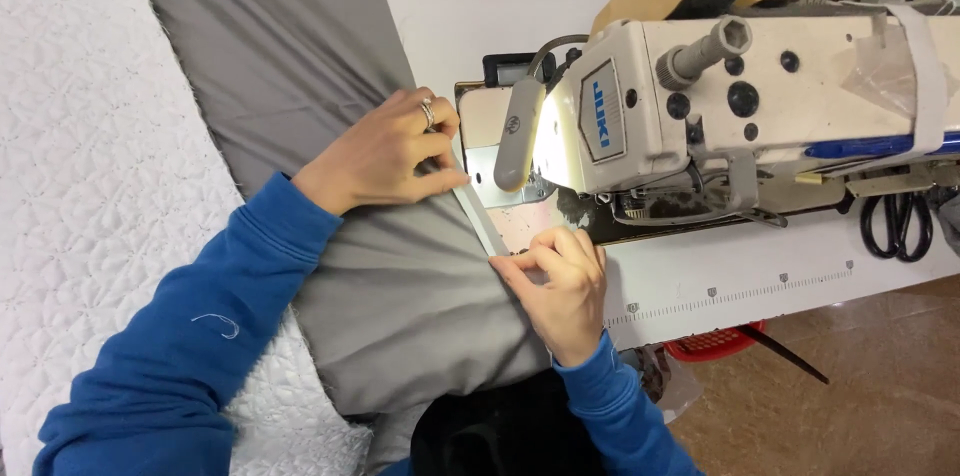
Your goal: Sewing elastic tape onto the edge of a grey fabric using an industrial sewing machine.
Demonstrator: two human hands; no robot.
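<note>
The fingers [440, 164] of the left hand [385, 158] are lying pressed together, and they are pinching the far end of a narrow folded edge [478, 214] of the grey fabric [400, 306], close beside the presser foot area of the sewing machine [700, 106]. The fingers [535, 258] of the right hand [560, 286] are curling together and gripping the near end of the same fold, so the strip is running tight and straight between both hands. The grey fabric is lying on the white worktop [720, 281], in front of the machine, and it is spreading back over the person's lap and up to the left. In my judgement the fold could be opening or going crooked if one hand is loosening, because the cloth looks smooth and slippery; also the left fingertips are staying very near the needle region, where they could be hurt. The needle itself is hidden in the glare of the lamp. The fabric is thin, matte and softly wrinkling; beside it a white quilted cover [90, 186] is showing a padded stitched pattern. The machine body is hard, cream-coloured and boxy, and black scissors [898, 224] are resting on the worktop at the right.
</note>
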